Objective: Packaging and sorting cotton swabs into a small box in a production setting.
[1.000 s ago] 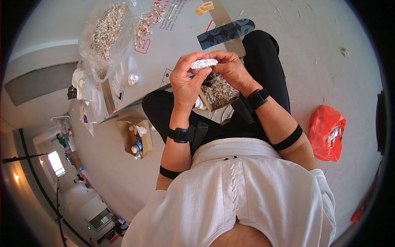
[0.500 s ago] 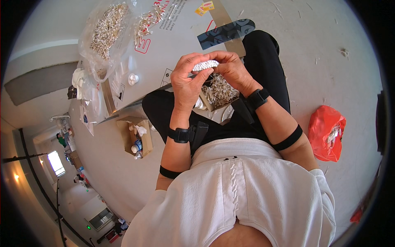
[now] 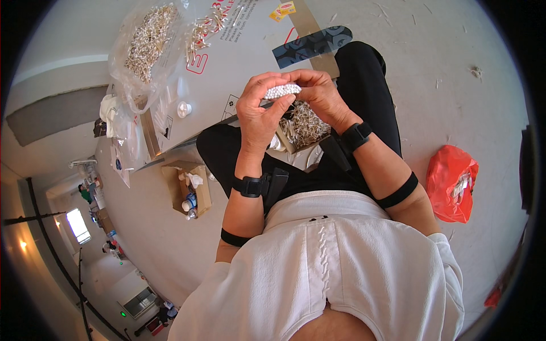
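Observation:
A tight bundle of cotton swabs [image 3: 282,91] shows its packed white tips between my two hands. My left hand [image 3: 259,105] is closed round its left side, the thumb lying along the near edge. At the right end, the fingers of my right hand [image 3: 318,91] close on the same bundle. The sticks below the tips are hidden by my fingers. Just beneath the hands, between my legs, stands an open box [image 3: 296,149] full of loose cotton swabs [image 3: 307,125].
A clear plastic bag of swabs [image 3: 149,45] and a loose swab pile [image 3: 206,29] lie on the large printed board [image 3: 239,59]. Also there is a small white container [image 3: 183,109]. A carton with bottles [image 3: 199,187] stands left, a red plastic bag [image 3: 449,187] right.
The bundle has shifted very slightly to the left and tilted a little in my fingers. Both hands keep their grip, and nothing else has visibly moved.

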Demonstrator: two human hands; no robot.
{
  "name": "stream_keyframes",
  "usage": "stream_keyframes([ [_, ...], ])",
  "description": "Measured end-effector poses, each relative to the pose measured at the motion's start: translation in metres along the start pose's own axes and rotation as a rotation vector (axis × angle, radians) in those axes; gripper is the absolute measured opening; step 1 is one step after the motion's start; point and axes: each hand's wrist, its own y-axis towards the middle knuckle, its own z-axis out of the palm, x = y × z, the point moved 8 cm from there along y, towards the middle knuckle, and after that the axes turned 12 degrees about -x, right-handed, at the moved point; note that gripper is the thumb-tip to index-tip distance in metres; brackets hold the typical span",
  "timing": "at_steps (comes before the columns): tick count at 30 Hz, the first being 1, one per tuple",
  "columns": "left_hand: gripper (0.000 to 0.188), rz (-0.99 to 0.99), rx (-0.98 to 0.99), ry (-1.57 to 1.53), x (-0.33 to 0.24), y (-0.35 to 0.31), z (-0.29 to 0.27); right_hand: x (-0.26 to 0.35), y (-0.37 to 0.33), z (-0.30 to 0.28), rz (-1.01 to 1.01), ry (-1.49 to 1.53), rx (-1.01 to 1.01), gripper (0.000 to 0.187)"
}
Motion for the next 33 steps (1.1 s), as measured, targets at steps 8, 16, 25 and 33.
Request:
stream_keyframes([
  [8,0.025,0.006,-0.022,0.013,0.0,0.001,0.0,0.001,0.0,0.0,-0.006,-0.019,-0.004,0.026],
  [16,0.023,-0.017,-0.05,0.128,-0.013,0.003,0.005,0.0,0.0,0.0,-0.025,-0.049,0.003,0.022],
  [25,0.016,0.057,-0.051,0.192,-0.009,0.004,0.005,0.005,-0.003,0.004,-0.083,-0.213,-0.004,0.018],
  [33,0.028,-0.054,-0.015,0.09,-0.004,0.001,0.003,0.003,0.0,0.002,-0.071,-0.155,-0.015,0.023],
])
